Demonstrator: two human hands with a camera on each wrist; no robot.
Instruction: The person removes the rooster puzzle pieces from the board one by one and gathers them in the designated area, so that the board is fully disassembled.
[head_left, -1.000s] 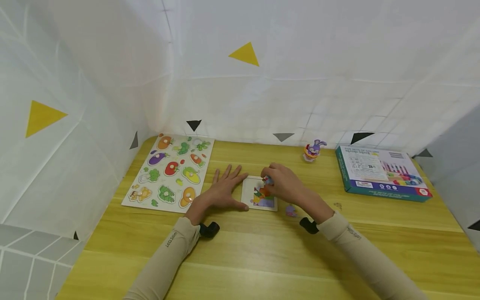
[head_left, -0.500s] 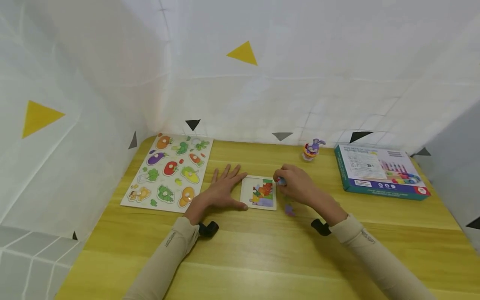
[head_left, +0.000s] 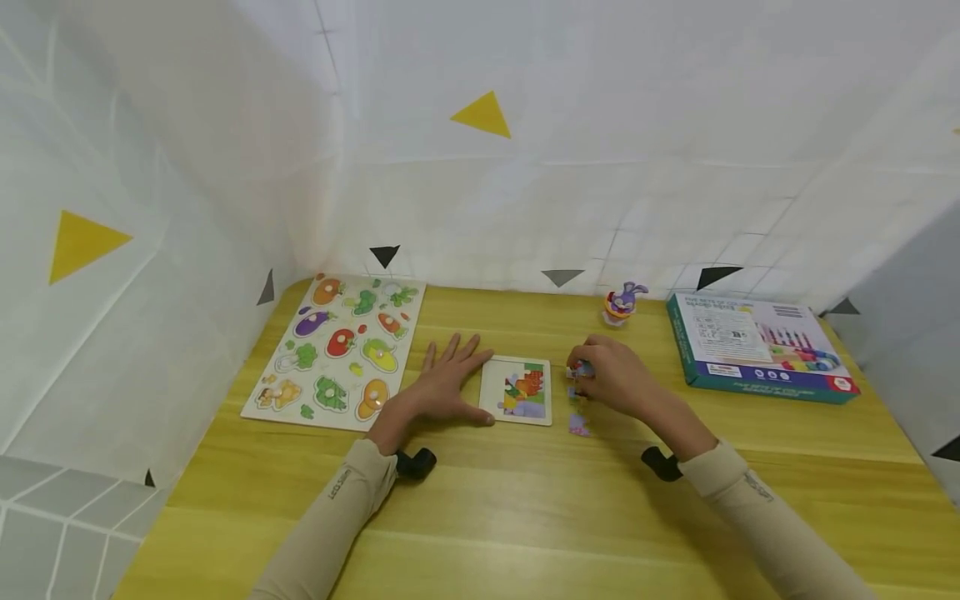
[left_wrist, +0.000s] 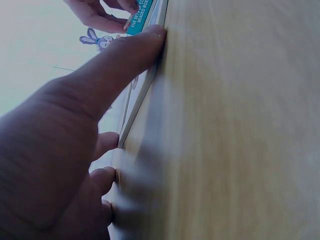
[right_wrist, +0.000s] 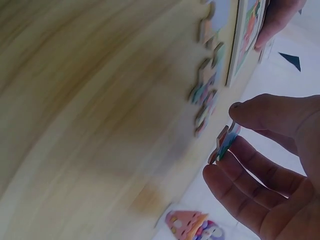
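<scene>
My left hand (head_left: 450,387) lies with fingers spread at the left side of a small jigsaw tray (head_left: 492,392), its thumb at the near edge. Colourful pieces fill the tray's right part, while a bare pale strip shows on its left and top. Just right of the tray, my right hand (head_left: 618,375) pinches a jigsaw piece (right_wrist: 227,140) between thumb and fingers, with blue and red on its face. Loose jigsaw pieces (right_wrist: 206,82) lie on the table between that hand and the tray; a purple piece (head_left: 578,426) sits nearest me.
A vegetable peg puzzle board (head_left: 352,346) lies left of my left hand. Behind my right hand stands a purple rabbit figure (head_left: 624,302). A flat toy box (head_left: 757,346) rests at the back right. White cloth (head_left: 480,208) hangs behind the table.
My right hand has moved right, from over the tray to the table beside it, still pinching the jigsaw piece. The tray's picture is uncovered. My left hand has stayed put.
</scene>
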